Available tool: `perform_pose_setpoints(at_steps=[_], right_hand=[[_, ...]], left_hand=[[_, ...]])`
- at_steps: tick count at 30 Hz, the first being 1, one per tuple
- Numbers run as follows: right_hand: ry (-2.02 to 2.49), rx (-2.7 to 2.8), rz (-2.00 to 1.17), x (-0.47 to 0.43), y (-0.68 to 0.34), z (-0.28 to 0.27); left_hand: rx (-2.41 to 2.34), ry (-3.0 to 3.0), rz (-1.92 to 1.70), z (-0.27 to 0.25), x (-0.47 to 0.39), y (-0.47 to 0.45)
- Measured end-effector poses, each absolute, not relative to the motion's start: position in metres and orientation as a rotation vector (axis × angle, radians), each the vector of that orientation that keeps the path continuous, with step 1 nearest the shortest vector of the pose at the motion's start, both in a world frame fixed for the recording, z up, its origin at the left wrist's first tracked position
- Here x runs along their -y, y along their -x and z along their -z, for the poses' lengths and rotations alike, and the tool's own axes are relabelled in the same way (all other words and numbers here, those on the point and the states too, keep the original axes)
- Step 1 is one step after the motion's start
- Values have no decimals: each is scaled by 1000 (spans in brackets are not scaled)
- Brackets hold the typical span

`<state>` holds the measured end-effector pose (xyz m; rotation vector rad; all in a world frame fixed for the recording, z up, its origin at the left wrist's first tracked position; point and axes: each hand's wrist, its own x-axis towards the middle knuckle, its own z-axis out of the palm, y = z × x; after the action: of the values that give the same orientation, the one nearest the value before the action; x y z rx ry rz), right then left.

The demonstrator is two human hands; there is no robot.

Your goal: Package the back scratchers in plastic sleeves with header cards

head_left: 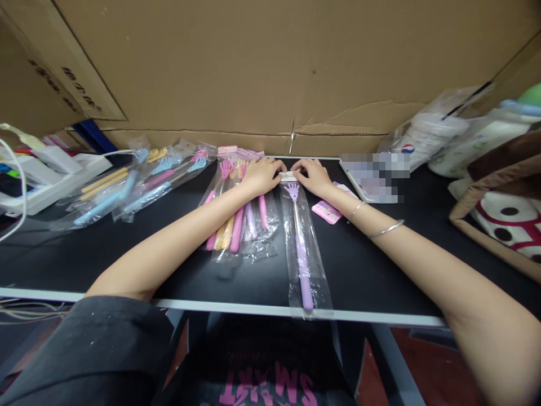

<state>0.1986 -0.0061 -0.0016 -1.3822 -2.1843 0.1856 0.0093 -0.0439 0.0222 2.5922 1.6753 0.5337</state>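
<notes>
A purple back scratcher (302,256) in a clear plastic bag (319,287) lies lengthwise before me, its hand-shaped end pointing away. Across the bag's top edge is a small whitish header card (289,177). My left hand (265,176) pinches the card's left end with bent fingers, and my right hand (313,176) pinches its right end. Under my left forearm lies a pile of bagged back scratchers (236,231) in pink, yellow and purple, some with printed cards on top. Beside my right wrist rest loose pink printed cards (327,211), partly covered by the arm.
More bagged back scratchers (122,192), blue, yellow and pink, lie at the left near a white power strip (63,177). At the right are a blurred-out flat item (372,177), a bagged cup (435,135) and a brown-handled bag (507,220). Cardboard (253,67) walls the back.
</notes>
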Motion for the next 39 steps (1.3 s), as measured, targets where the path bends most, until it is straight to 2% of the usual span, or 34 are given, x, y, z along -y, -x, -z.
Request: perform_pose_setpoints(at_steps=[39], right_hand=[[1307,2199,-132,6,-198,3]], left_hand=[[-1652,-2628,-519,-24,45,-9]])
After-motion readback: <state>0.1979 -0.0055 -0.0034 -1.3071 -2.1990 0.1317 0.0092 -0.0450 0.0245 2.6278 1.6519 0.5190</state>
